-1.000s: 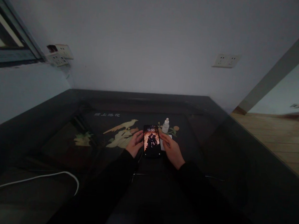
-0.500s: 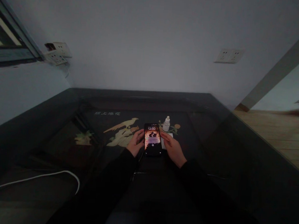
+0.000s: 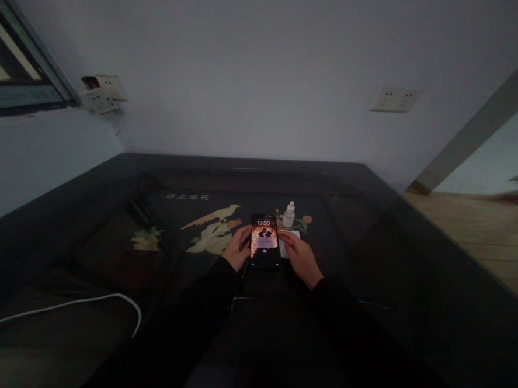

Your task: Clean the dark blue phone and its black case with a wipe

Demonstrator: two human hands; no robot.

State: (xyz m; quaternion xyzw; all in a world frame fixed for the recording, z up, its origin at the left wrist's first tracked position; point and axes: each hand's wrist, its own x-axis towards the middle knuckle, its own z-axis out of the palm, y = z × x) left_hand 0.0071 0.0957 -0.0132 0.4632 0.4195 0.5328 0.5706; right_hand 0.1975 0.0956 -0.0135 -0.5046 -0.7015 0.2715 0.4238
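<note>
A black phone (image 3: 265, 241) with its screen lit lies on the dark glass-topped table (image 3: 368, 271). My left hand (image 3: 237, 250) grips its left edge with curled fingers. Along the right edge lies my right hand (image 3: 301, 256), fingers closed against the phone. Both arms wear black sleeves. A small white dropper bottle (image 3: 288, 215) stands just beyond my right hand. A white square pad (image 3: 290, 238) lies partly under the right fingers.
The table top shows a bird inlay (image 3: 211, 226) under the glass. A white cable (image 3: 80, 306) curves over the near left. Wall sockets (image 3: 394, 100) sit on the back wall, more sockets (image 3: 102, 93) at the left corner. Wooden floor (image 3: 480, 231) lies right.
The picture on the phone's screen has changed since a second ago. Both hands stay on the phone's edges with almost no movement.
</note>
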